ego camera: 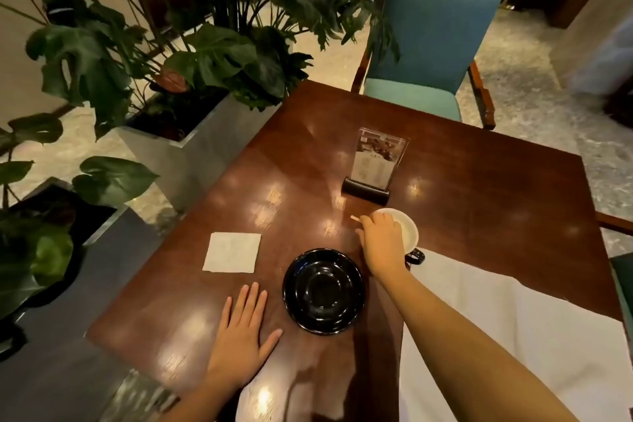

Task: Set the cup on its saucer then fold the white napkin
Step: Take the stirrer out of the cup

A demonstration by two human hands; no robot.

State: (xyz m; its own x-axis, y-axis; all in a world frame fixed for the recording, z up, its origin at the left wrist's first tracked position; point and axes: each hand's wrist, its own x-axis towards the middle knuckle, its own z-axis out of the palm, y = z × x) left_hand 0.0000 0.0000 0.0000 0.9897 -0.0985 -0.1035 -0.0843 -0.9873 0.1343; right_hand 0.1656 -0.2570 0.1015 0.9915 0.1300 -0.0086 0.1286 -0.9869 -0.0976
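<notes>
A cup (pixel 407 233), white inside with a black handle, stands on the wooden table right of centre. My right hand (pixel 378 238) reaches over its left rim and grips it from above. The empty black saucer (pixel 323 291) lies on the table just near and left of the cup. A square white napkin (pixel 233 252) lies flat and unfolded to the left of the saucer. My left hand (pixel 245 329) rests flat on the table, fingers spread, just left of the saucer and below the napkin.
A clear menu stand on a black base (pixel 371 164) stands just behind the cup. A teal chair (pixel 428 41) faces me at the far edge. Planters with large leafy plants (pixel 191 55) line the table's left side. A white cloth (pixel 513 319) covers the near right.
</notes>
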